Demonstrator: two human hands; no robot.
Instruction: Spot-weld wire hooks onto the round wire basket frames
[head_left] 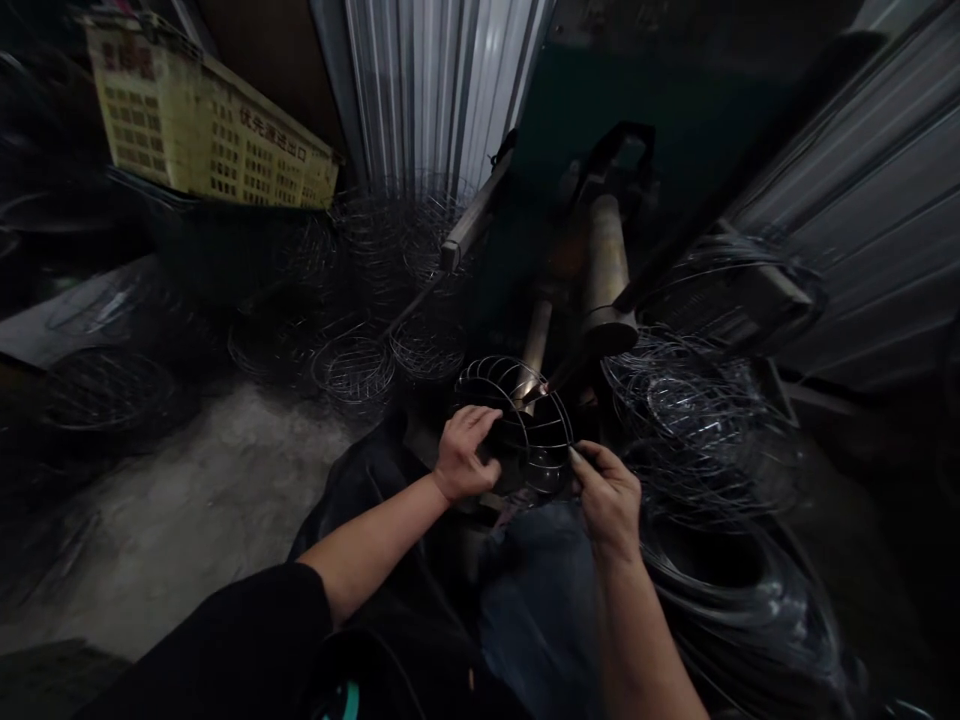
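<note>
A round wire basket frame (525, 425) rests against the copper electrodes of a spot welding machine (604, 270), with a small glow where the wire meets the tip. My left hand (465, 455) grips the frame's left rim, fingers curled over the wires. My right hand (607, 490) pinches the frame's right rim between thumb and fingers. Both forearms reach forward from my lap.
Several finished wire frames (352, 365) lie stacked on the concrete floor to the left and behind. A tangled pile of wire rings (697, 420) sits on the right. A yellow printed box (202, 130) stands at the upper left, corrugated metal walls (442, 90) behind.
</note>
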